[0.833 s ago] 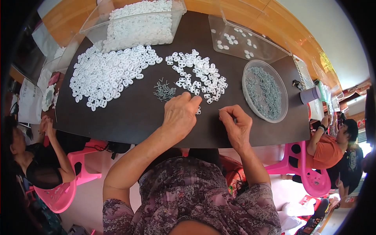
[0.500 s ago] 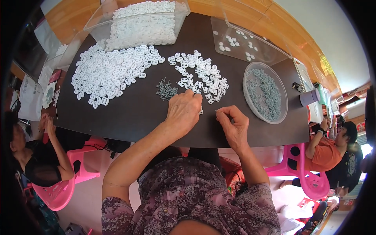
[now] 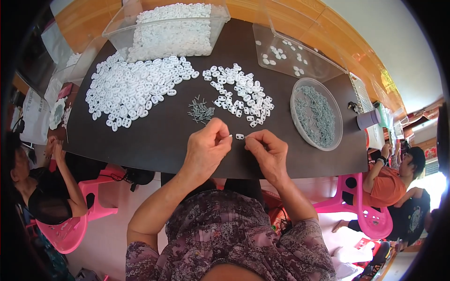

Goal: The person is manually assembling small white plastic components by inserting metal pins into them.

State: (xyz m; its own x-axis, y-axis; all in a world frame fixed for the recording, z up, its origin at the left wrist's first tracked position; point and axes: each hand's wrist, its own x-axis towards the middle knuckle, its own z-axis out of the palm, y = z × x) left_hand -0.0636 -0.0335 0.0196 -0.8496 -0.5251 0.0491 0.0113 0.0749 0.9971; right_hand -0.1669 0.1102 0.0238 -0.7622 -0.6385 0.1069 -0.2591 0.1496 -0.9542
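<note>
Over the near middle of the table, my left hand (image 3: 205, 149) is closed in a pinch, with a small pale tip at its fingertips too tiny to name. Facing it, my right hand (image 3: 269, 153) is also pinched; what it grips, if anything, is hidden by the fingers. Between the two sets of fingertips lies one small white two-hole plastic piece (image 3: 239, 136), close to the right fingers. Just beyond my left hand is a small heap of grey screws (image 3: 200, 111). A loose group of white two-hole pieces (image 3: 243, 89) spreads past both hands.
A large pile of white oval pieces (image 3: 133, 89) covers the table's left, before a full clear bin (image 3: 218, 33). At right stand a round tub (image 3: 338, 133) of screws and a clear tray (image 3: 323, 70) with several white pieces. People sit on pink chairs (image 3: 96, 201) at both sides.
My left hand has drawn back from the white pieces and screws toward me. My right hand has shifted slightly left, and the single white piece now shows between them.
</note>
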